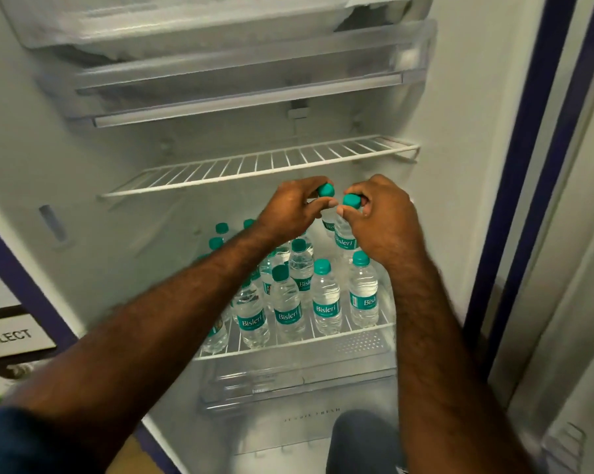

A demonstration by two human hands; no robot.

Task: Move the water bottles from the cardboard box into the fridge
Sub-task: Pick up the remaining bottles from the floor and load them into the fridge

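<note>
The fridge stands open in front of me. Several small clear water bottles with teal caps and teal labels (326, 302) stand upright on the lower wire shelf (288, 347). My left hand (288, 213) pinches one bottle by its teal cap (325, 189), held above the rear of that shelf. Just to its right, my right hand (381, 217) pinches a second bottle (345, 234) by its neck under the cap. Both held bottles hang upright over the standing ones. The cardboard box is out of view.
An upper wire shelf (254, 169) sits bare just above my hands. A clear drawer (299, 378) lies under the bottle shelf. The fridge door edge (528, 200) runs along the right. My knee (364, 439) is at the bottom.
</note>
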